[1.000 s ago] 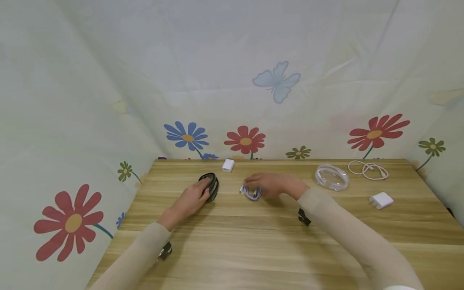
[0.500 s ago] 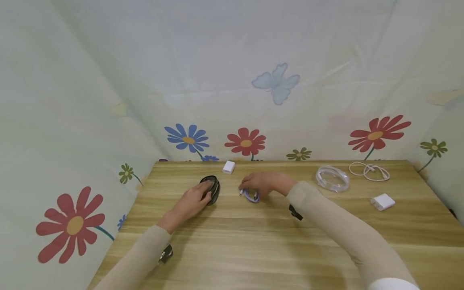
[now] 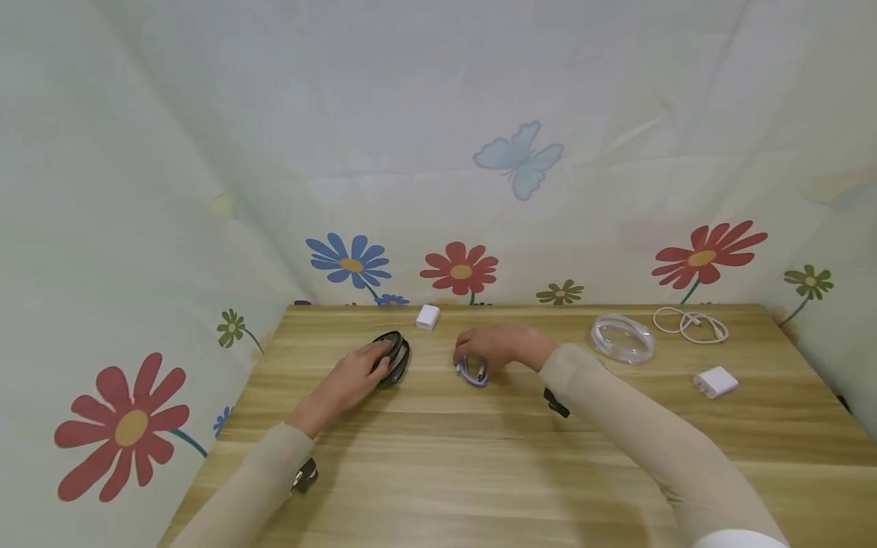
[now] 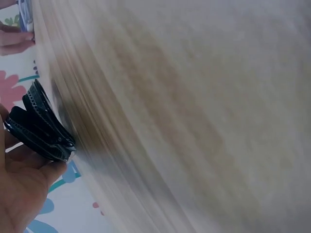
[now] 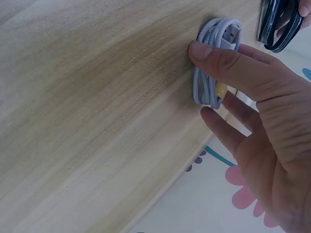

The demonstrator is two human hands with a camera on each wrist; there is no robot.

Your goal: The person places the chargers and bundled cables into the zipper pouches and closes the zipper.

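Observation:
My left hand [image 3: 346, 380] holds a small black zip pouch [image 3: 399, 368] at the left of the table. In the left wrist view the pouch [image 4: 46, 128] gapes open along its zipper, with my fingers behind and under it. A coiled pale lavender-grey USB cable [image 5: 206, 90] is in my right hand [image 3: 499, 346], to the right of the pouch. My right thumb presses on the coil from one side, with fingers on the other. A metal USB plug [image 5: 233, 35] shows at the top of the coil. The head view hides part of the cable behind my fingers.
Behind the pouch lies a white charger block [image 3: 428, 317]. To the right are a clear round case [image 3: 622, 339], a looped white cable [image 3: 692, 326] and a white charger with prongs [image 3: 715, 382]. A flowered cloth [image 3: 459, 271] hangs past the wooden table's [image 3: 438, 464] back edge.
My right hand has shifted slightly left over the coiled cable, and its fingers cover more of it. My left hand stays on the pouch. The view has moved a little.

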